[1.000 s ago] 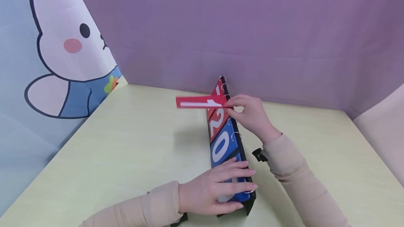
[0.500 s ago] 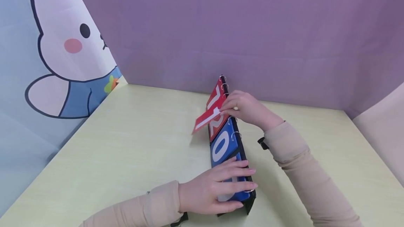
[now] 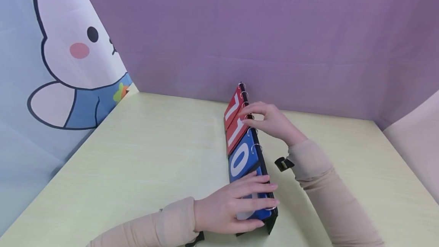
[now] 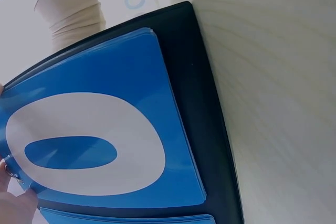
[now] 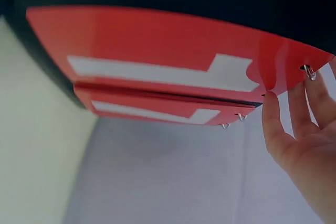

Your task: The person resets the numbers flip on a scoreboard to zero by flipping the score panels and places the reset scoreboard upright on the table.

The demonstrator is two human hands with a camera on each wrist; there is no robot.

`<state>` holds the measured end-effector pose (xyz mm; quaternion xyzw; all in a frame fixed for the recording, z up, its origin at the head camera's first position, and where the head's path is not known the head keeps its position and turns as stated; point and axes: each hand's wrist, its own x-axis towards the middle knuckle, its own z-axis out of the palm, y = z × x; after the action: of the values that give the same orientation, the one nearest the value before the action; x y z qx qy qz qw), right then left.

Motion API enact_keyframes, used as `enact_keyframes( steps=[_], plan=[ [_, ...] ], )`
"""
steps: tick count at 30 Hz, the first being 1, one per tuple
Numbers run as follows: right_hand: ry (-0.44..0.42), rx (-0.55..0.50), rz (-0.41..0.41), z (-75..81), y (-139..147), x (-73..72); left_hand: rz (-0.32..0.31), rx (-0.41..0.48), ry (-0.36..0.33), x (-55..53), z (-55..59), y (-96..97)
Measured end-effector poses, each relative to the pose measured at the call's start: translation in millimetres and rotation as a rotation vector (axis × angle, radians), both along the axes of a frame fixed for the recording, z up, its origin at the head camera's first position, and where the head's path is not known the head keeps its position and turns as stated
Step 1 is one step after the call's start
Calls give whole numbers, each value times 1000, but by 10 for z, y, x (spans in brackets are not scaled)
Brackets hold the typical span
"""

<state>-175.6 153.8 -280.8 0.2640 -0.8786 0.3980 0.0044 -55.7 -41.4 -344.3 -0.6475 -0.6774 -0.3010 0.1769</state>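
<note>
A black tabletop flip scoreboard (image 3: 262,160) stands on edge, running away from me. On its far half are two red number cards, a nearer 1 (image 3: 238,134) and a farther 1 (image 3: 233,108), both lying against the board. Nearer me is a blue 0 card (image 3: 240,160); another blue 0 card (image 4: 89,182) is largely under my left hand (image 3: 233,207), whose spread fingers rest across the board to its top edge. At the ringed top edge, my right hand (image 3: 272,122) touches the nearer red card with thumb and fingers apart.
The scoreboard stands on a pale yellow table (image 3: 147,155). Behind it hangs a purple cloth (image 3: 219,37). A blue cloth with a cartoon rabbit (image 3: 79,48) is at the left, and a whitish cloth (image 3: 418,140) at the right.
The nearer red 1 card, raised and pinched by my right hand, has swung down flat over the red 2. My right fingers have loosened from it. The left hand has stayed put.
</note>
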Motion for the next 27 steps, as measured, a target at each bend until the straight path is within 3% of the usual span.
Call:
enact_keyframes(
  steps=[4, 7, 10, 12, 18, 27],
  plan=[
    [-130, -269, -115, -124, 69, 57, -8, 10, 0, 3, -5, 11],
    [-223, -592, -183, -274, 132, 93, -13, 13, -13, 5, -5, 16],
    [-351, -873, -175, -467, 198, 103, -9, 8, -16, 7, 0, 17],
    [-456, -980, -138, -602, 240, 97, -3, 7, -10, 8, 2, 16],
    [-697, -992, -25, -918, 326, 62, 1, 8, -22, 13, 2, 14],
    [-842, -991, -3, -1027, 293, 39, 5, 15, 0, 3, -5, 11]
  ],
)
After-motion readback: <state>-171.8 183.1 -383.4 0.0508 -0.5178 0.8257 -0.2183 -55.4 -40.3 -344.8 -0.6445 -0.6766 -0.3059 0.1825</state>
